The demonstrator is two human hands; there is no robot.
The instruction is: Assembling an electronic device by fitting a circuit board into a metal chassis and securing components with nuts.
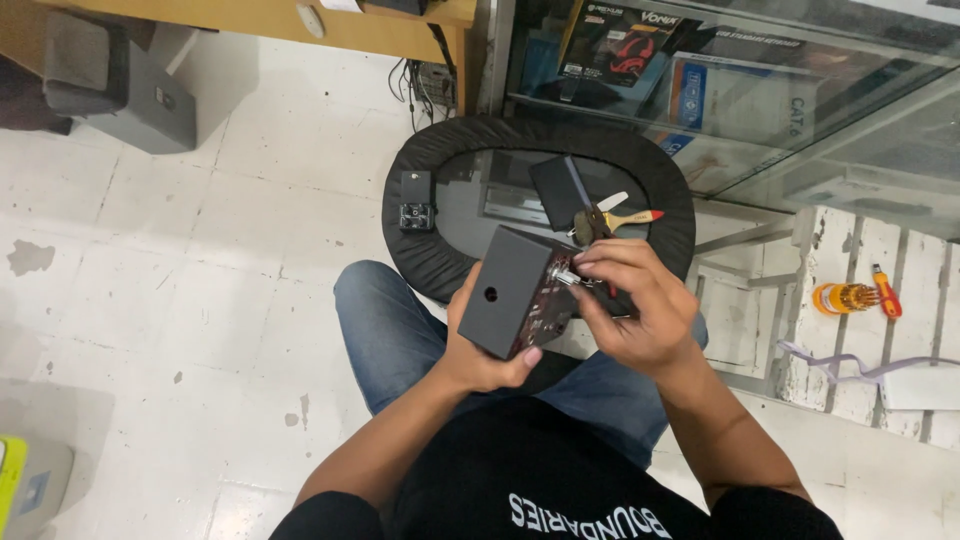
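The left hand (478, 345) wraps closed around a black box-shaped device (520, 292), held over the lap. The right hand (632, 305) pinches a small silvery part (563, 277) at its open circuit-board side, possibly a connector; fingers hide the rest.

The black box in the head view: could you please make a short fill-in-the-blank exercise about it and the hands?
1. The black box is supported from below by the ____ hand.
2. The right hand pinches a small ____ part at the box's open side.
3. The paintbrush lies on the round black ____.
4. The orange screwdriver lies ____ of both hands.

Missing words: left; metal; stool; right
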